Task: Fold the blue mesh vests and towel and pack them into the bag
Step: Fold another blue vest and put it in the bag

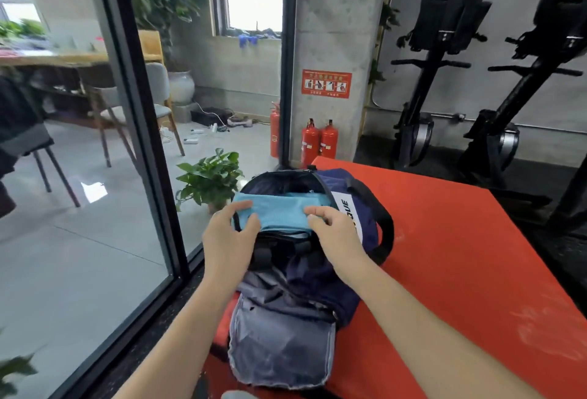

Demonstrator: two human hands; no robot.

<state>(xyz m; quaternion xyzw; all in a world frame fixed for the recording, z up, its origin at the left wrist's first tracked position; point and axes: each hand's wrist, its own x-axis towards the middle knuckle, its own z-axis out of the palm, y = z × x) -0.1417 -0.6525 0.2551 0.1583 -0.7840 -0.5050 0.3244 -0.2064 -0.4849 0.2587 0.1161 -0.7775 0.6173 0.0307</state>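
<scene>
1. While held over the open bag [349,259], folded blue cloth [279,214], perhaps the towel, pinched at both ends: left hand [228,240], right hand [333,233], fingers curled.
2. Packing step; next, push down inside.

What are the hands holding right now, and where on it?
Both hold the folded blue cloth over the bag: left hand its left end, right hand its right end.

Two bare forearms, left hand [227,233], right hand [336,233]
</scene>
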